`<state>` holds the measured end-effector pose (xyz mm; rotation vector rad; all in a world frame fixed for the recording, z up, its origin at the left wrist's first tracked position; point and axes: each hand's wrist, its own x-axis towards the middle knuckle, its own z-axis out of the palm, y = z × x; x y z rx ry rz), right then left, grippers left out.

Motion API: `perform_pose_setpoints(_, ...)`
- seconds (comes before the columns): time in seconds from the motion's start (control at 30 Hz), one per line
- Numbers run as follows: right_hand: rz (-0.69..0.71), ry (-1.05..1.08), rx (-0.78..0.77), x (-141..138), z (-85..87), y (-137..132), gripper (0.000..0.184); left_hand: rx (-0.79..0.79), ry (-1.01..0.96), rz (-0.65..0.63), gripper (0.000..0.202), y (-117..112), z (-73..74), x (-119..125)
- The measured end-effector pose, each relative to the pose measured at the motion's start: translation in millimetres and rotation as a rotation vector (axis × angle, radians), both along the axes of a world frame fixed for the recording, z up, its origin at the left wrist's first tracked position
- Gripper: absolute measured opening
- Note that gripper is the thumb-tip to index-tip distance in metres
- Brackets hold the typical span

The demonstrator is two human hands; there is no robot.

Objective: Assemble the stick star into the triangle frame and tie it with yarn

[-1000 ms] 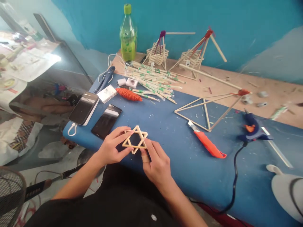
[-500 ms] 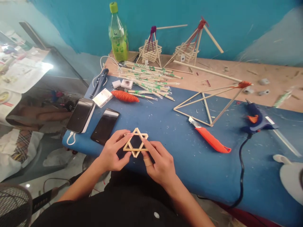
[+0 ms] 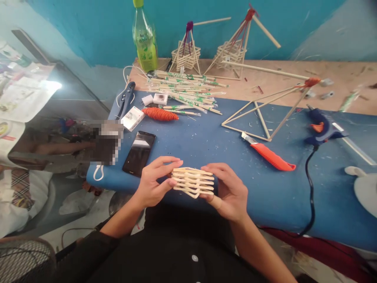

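Observation:
A stack of glued wooden sticks (image 3: 193, 182) is held sideways above the near edge of the blue table (image 3: 206, 145), so its layers show edge-on. My left hand (image 3: 154, 182) pinches its left end with fingers and thumb. My right hand (image 3: 229, 190) grips its right end, with a plaster on one finger. Both hands are closed on the piece.
A black phone (image 3: 139, 153) lies just left of my hands. An orange utility knife (image 3: 269, 154), a stick pyramid frame (image 3: 265, 118) and a blue glue gun (image 3: 322, 127) with its cord lie to the right. Wrapped chopsticks (image 3: 185, 92), orange thread (image 3: 160, 114), a green bottle (image 3: 144, 39) and two stick baskets (image 3: 188, 55) stand farther back.
The star-shaped stick piece lay flat facing up under my fingers; now both hands have tipped it on its side, showing the stacked layers. The view has shifted slightly.

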<state>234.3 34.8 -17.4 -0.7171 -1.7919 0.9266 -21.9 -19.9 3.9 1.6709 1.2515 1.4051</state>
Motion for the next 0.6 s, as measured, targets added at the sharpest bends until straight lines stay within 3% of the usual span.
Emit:
perform_pose_setpoints(0.07, 0.003, 0.046, -0.107, 2.0, 0.8, 2.0, 0.045, 0.015, 0.038, -0.044, 0.074, 3.0, 3.9, 2.0)
perform_pose_setpoints(0.13, 0.026, 0.102, -0.222, 2.2, 1.4, 3.6, 0.042, 0.037, 0.095, -0.037, 0.083, 7.7, 7.0, 3.5)
perform_pose_setpoints(0.27, 0.041, 0.195, -0.378, -1.8, 0.2, 5.0, 0.044, 0.009, 0.048, -0.011, 0.066, 16.8, 6.3, 7.0)
perform_pose_setpoints(0.4, 0.053, 0.214, -0.512, -4.5, -2.7, 4.3, 0.062, -0.004, -0.027, 0.032, 0.065, 19.8, 1.2, 13.4)
perform_pose_setpoints(0.6, 0.024, 0.214, -0.605, -5.1, -6.2, 1.4, 0.051, 0.001, -0.017, 0.071, 0.055, 18.7, 0.3, 22.0)
